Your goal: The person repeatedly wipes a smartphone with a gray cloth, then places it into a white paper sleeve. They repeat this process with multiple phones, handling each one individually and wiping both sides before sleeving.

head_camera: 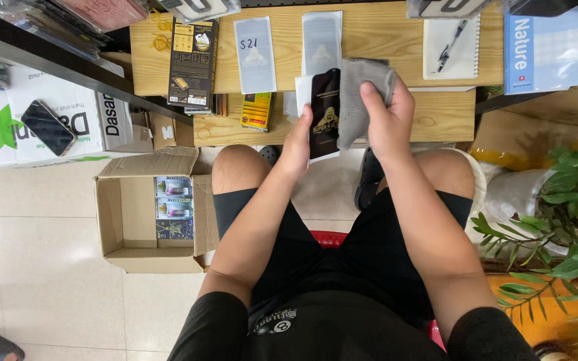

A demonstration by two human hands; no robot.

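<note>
Grey cloth (pixel 362 93), gripped in the right hand (pixel 386 117), covers part of the black flat package (pixel 324 110) held by the left hand (pixel 297 148) at upper centre, over the desk (pixel 382 40) edge. Cardboard box (pixel 116 220) at lower left holds three small packets (pixel 174 207).

Pale glossy floor tiles (pixel 41 267) fill lower left, reflecting overhead light. Wooden desk (pixel 382 40) spans top of frame — lower wooden shelf (pixel 443 117) beneath. Dark shelving edge (pixel 68 67) crosses upper left.
</note>
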